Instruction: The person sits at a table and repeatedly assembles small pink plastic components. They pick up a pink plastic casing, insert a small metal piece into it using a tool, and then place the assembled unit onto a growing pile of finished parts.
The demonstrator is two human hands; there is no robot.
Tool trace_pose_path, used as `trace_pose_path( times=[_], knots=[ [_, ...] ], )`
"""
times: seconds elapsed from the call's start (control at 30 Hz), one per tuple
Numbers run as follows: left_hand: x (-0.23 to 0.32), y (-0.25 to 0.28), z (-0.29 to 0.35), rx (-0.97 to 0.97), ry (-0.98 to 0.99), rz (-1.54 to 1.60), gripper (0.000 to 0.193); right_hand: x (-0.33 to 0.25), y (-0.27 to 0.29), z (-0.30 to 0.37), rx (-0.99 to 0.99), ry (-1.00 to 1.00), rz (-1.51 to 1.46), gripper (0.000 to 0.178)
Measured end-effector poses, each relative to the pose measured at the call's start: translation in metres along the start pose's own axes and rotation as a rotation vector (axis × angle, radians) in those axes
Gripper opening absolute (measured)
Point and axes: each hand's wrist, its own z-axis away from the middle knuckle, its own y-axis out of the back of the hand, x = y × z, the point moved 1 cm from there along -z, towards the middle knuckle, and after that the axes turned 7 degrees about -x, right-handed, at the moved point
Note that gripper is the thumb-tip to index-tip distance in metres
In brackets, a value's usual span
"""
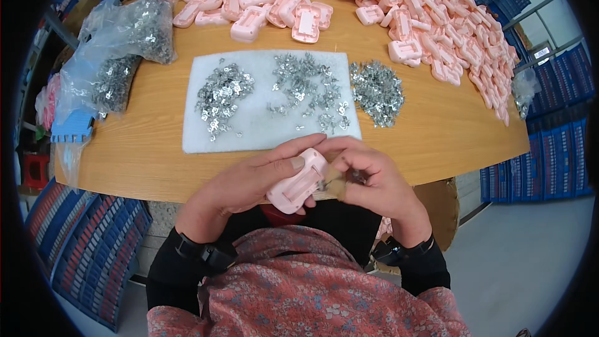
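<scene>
At five o'clock from the foam sheet (259,90), the left hand (254,175) clasps a pink plastic casing (288,195); the right hand (382,182) pinches a blurred metal piece (322,185).

The view looks down from the person's head—a wide fisheye, upright, facing forward over the pink floral fabric garment (287,293) that fills the lower edge close to the lens. The bare left hand (274,165) and bare right hand (374,181) sit near the middle at close range, with the light-brown wooden bench (143,156) stretching away beyond them. Toward the dark round rim, straight lines bend—there the stacked blue plastic bins (81,249) appear, farther off.
</scene>
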Motion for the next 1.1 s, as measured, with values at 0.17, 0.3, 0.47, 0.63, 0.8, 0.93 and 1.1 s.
trace_pose_path(
  times=[0.17, 0.3, 0.47, 0.63, 0.8, 0.93, 1.1],
  knots=[
    [-0.005, 0.000, -0.011, 0.112, -0.069, 0.158, 0.051, 0.018, -0.005, 0.000, 0.291, 0.015, 0.132, 0.019],
    [-0.011, 0.002, -0.015, 0.190, -0.117, 0.149, 0.048, 0.023, -0.014, -0.010, 0.357, 0.073, 0.287, 0.018],
    [-0.019, 0.002, -0.018, 0.277, -0.144, 0.176, 0.048, 0.019, -0.018, -0.018, 0.349, 0.029, 0.415, 0.018],
    [-0.023, 0.002, -0.022, 0.304, -0.169, 0.191, 0.048, 0.016, -0.017, -0.021, 0.325, -0.001, 0.549, 0.020],
    [-0.023, 0.001, -0.024, 0.331, -0.150, 0.113, 0.048, 0.011, -0.015, -0.023, 0.299, -0.030, 0.685, 0.017],
    [-0.019, -0.005, -0.025, 0.396, -0.104, 0.081, 0.041, -0.005, -0.018, -0.027, 0.224, -0.078, 0.837, 0.013],
    [-0.024, -0.010, -0.027, 0.477, -0.126, -0.025, 0.039, -0.001, -0.021, -0.025, 0.212, -0.075, 0.864, 0.011]
  ],
)
